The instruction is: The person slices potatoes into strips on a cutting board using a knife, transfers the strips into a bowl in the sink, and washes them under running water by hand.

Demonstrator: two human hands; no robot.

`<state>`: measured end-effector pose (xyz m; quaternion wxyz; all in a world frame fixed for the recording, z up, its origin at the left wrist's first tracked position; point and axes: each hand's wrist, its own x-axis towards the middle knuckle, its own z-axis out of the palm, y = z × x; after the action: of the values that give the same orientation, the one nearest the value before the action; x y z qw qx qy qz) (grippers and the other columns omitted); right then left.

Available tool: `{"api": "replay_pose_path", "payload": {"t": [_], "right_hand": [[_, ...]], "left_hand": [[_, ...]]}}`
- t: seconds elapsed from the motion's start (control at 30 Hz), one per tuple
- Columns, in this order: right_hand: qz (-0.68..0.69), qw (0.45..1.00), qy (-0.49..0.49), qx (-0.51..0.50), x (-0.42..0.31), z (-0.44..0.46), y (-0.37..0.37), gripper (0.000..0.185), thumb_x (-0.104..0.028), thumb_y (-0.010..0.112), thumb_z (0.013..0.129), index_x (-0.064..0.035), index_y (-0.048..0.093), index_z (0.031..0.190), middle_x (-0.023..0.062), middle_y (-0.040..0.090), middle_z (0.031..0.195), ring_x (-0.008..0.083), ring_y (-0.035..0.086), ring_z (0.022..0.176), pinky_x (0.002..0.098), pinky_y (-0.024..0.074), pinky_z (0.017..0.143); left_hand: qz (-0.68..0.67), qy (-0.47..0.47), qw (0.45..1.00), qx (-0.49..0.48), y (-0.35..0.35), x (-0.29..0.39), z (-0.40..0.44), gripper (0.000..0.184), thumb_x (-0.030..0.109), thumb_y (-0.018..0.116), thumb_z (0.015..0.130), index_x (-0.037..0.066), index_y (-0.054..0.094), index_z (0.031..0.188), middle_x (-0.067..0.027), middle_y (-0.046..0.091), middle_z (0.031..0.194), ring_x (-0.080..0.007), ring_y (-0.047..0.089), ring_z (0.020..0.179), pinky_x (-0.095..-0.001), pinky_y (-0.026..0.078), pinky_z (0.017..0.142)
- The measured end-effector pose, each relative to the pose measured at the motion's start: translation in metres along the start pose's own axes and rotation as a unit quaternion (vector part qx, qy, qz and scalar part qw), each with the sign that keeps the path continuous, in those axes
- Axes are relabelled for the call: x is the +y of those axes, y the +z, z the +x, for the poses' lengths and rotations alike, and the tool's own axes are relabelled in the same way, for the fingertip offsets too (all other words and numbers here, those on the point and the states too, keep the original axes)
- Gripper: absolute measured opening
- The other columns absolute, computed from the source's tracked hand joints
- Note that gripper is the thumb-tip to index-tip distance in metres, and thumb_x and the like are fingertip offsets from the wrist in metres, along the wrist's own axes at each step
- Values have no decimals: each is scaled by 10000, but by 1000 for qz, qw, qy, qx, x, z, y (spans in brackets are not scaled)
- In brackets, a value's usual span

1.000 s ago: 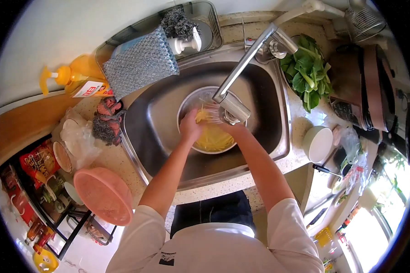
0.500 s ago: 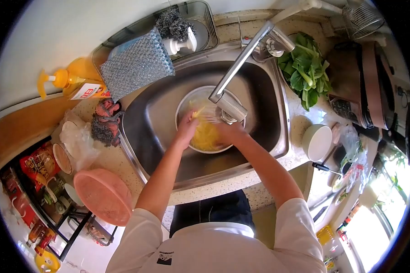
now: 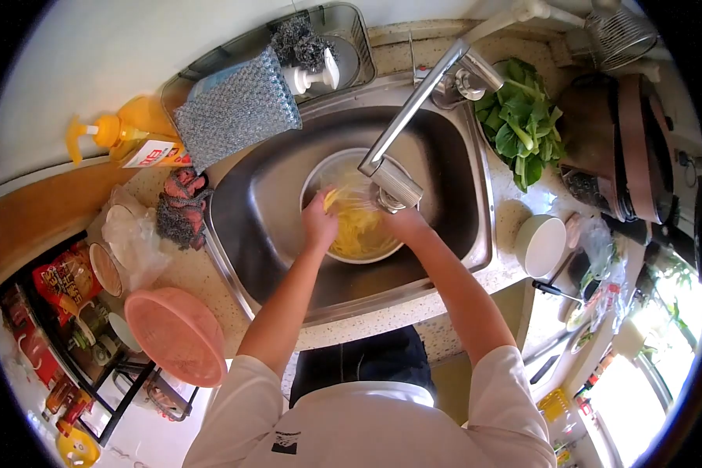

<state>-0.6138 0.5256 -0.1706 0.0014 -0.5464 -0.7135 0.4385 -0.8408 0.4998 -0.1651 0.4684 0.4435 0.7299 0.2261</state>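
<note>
A round metal bowl [image 3: 313,175] sits in the steel sink [image 3: 273,183], under the faucet [image 3: 398,186]. Thin yellow strips [image 3: 359,234] lie in water inside it. At the bowl's left side, my left hand [image 3: 320,222] is closed on some yellow strips that stick up past its fingertips. My right hand [image 3: 405,225] reaches over the bowl's right rim, close below the faucet head; its fingers are largely hidden. Water appears to run from the faucet into the bowl.
Leafy greens [image 3: 522,125] and a pale bowl [image 3: 541,246] stand right of the sink. A pink basin [image 3: 175,335] is at the lower left. Behind the sink are a mesh sponge [image 3: 238,109] and an orange soap bottle [image 3: 144,144].
The yellow strips in the bowl have shifted. My left hand has moved slightly left and holds strips at the rim; my right hand has drawn back a little toward the right rim.
</note>
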Motion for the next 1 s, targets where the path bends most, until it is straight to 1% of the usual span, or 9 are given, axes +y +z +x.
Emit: {"api": "replay_pose_path", "payload": {"t": [0.17,0.27,0.4,0.5,0.6,0.73,0.8,0.9,1.0], "right_hand": [[-92,993,-76,-22,-52,-33,-57,509,-140,789,700,-23,698,1187,249,651,1276,438,555,1284,542,415,1150],[-93,992,-66,-46,-61,-34,-58,602,-150,792,703,-33,662,1279,240,559,1437,437,454,1397,545,350,1207],[-139,986,-58,-77,-60,-21,-40,761,-177,800,737,-66,555,1449,231,452,1564,427,354,1484,511,325,1238],[-179,970,9,-162,-67,-3,-36,748,-204,764,819,-91,495,1508,242,483,1535,415,426,1446,487,365,1215],[-86,991,41,-94,-33,8,1,665,-226,704,885,-130,499,1511,228,512,1514,406,512,1376,475,421,1166],[-4,983,152,-103,-6,20,32,604,-252,655,928,-170,509,1508,193,543,1494,398,573,1315,483,456,1124],[12,988,134,-76,-24,13,6,611,-269,665,917,-174,519,1502,169,545,1498,377,564,1330,510,443,1129],[-203,979,-20,5,-35,-1,-4,682,-309,745,848,-179,541,1486,144,534,1506,325,522,1376,563,416,1134],[-193,979,-55,17,-60,-19,-39,805,-367,842,733,-206,558,1470,113,512,1521,304,468,1413,598,361,1162]], "left_hand": [[-89,-28,995,-26,-21,34,-16,621,-37,580,895,135,555,1490,-140,667,1388,-255,662,1231,-336,506,1015],[-207,-159,961,-89,-27,39,-16,672,-32,551,901,150,486,1545,-122,604,1447,-231,599,1273,-339,492,1027],[-274,-155,941,-124,-4,24,-3,721,30,628,912,125,395,1588,-129,567,1472,-255,561,1300,-389,467,1064],[-44,-54,997,-40,9,31,-7,731,77,711,902,91,399,1564,-149,583,1436,-286,564,1300,-419,454,1081],[-5,-82,992,-91,3,38,-2,705,95,752,888,85,447,1523,-174,581,1430,-325,550,1330,-436,442,1096],[33,-57,996,-51,12,8,2,623,220,745,920,41,504,1467,-268,584,1410,-414,579,1285,-453,471,1069],[70,-34,996,-40,8,10,-2,611,230,728,935,54,502,1474,-276,566,1427,-424,566,1302,-462,458,1088],[57,-9,996,-69,-3,17,-17,605,246,709,952,61,492,1485,-288,529,1459,-443,541,1327,-461,436,1120],[83,32,993,-81,-13,23,-24,595,261,697,963,64,494,1487,-294,496,1489,-458,518,1348,-466,415,1145]]}}
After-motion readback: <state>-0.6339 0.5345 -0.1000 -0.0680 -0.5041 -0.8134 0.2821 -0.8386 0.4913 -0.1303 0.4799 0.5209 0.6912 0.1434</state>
